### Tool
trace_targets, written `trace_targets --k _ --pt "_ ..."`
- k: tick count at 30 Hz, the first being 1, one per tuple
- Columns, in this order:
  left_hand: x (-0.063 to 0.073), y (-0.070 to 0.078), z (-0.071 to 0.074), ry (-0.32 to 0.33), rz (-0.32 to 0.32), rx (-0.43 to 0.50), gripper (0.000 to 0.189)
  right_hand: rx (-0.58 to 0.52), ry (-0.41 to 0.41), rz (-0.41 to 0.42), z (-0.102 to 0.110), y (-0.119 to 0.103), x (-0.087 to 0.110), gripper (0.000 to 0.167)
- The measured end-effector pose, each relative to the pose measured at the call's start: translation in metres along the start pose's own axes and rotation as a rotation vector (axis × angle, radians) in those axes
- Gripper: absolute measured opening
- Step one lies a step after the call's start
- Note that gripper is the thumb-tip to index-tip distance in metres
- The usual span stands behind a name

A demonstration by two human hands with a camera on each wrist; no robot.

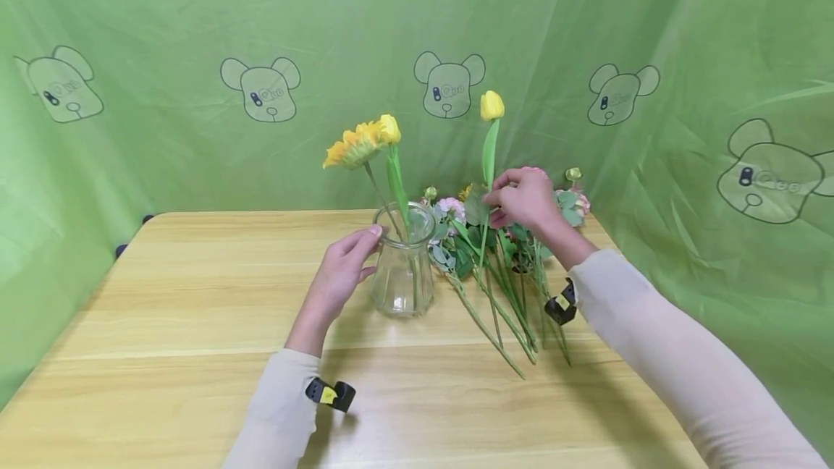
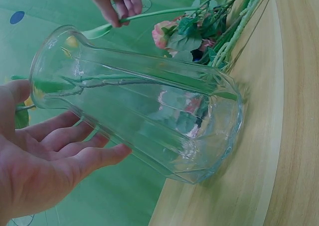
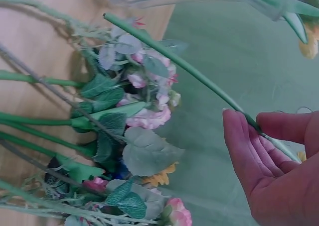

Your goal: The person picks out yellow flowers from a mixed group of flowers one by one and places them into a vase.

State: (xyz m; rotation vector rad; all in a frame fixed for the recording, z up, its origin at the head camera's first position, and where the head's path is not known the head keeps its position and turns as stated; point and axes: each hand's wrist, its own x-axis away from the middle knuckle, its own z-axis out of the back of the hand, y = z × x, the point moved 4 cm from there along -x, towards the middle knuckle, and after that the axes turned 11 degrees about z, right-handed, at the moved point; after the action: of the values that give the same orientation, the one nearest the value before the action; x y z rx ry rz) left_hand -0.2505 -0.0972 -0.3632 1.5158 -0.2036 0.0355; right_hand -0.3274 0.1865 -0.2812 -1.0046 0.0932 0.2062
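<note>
Right hand (image 1: 524, 201) pinches a tulip (image 1: 491, 105) by the stem (image 3: 199, 77), bloom up, stem near upright, lower end free. Vase (image 1: 400, 288) is off to that hand's left — sideways gap matters most, I'd say — and the left hand (image 1: 342, 266) is nearer, fingers loosely spread at the rim (image 1: 405, 244).

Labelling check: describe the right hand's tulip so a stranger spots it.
On the wooden table, right of the glass vase, flowers lie heaped. Over them, the right hand pinches a yellow tulip, bloom up. Unlike its neighbours, it's held aloft, outside the vase.
</note>
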Motion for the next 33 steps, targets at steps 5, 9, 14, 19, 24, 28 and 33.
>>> trace_targets --k 5,9,14,19,24,28,33 --pt "0.000 0.000 0.000 -0.003 -0.005 -0.001 0.057 -0.083 0.023 -0.028 0.006 -0.008 -0.002 0.018" --pt "-0.001 0.000 0.000 -0.005 -0.007 -0.003 0.057 -0.123 0.011 -0.040 0.008 -0.015 -0.002 0.016" --pt "-0.001 0.000 0.000 -0.004 -0.007 -0.003 0.057 -0.150 -0.003 -0.040 0.012 -0.025 -0.002 0.017" --pt "-0.001 0.000 0.000 -0.008 -0.006 0.001 0.057 -0.177 -0.011 -0.028 0.017 -0.037 -0.005 0.019" --pt "-0.001 0.000 0.000 -0.009 -0.006 0.002 0.057 -0.200 -0.007 -0.018 0.023 -0.049 -0.008 0.019" --pt "-0.001 0.001 0.000 -0.009 -0.007 0.001 0.056 -0.211 -0.007 -0.016 0.028 -0.059 -0.009 0.017" --pt "0.000 0.001 0.000 -0.010 -0.008 0.000 0.056 -0.236 0.003 -0.010 0.033 -0.068 -0.012 0.016"
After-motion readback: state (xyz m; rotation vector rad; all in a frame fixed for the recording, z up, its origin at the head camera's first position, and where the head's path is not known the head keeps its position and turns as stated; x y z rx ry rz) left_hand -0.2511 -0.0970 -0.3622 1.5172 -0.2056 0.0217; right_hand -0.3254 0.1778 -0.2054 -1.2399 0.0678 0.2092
